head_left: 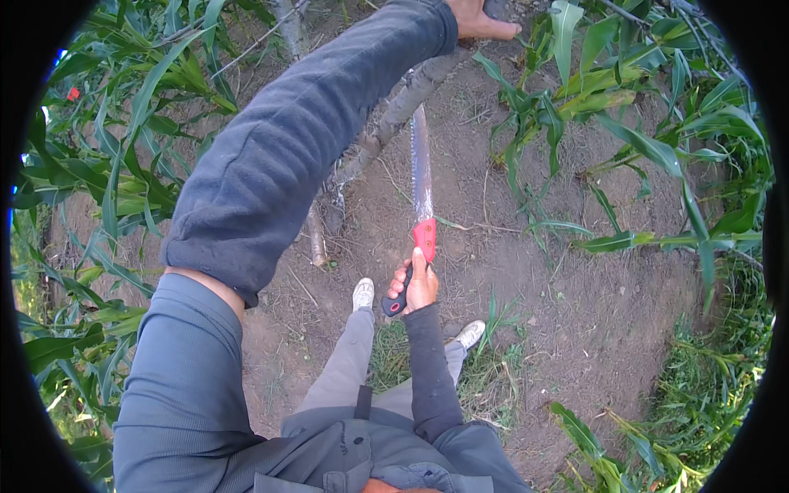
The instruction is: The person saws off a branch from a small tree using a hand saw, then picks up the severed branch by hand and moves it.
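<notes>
My right hand (pixel 419 285) is wrapped round the black grip of a pruning saw (pixel 421 172) with a red collar. The blade points away from me, its toothed edge on the left. Its far end meets a grey-barked branch (pixel 403 107) in the picture; I cannot tell whether they touch. My left arm reaches far forward across the view. At the top edge, my left hand (pixel 483 21) is closed on the upper part of that branch, its thumb pointing right. The frame's edge cuts off the other fingers.
A cut stub (pixel 317 238) stands left of the saw, near a forked lower part of the branch. Leafy corn plants (pixel 608 99) crowd the right and left (pixel 123 164). Bare soil (pixel 592 329) lies between, with grass tufts by my shoes (pixel 470 333).
</notes>
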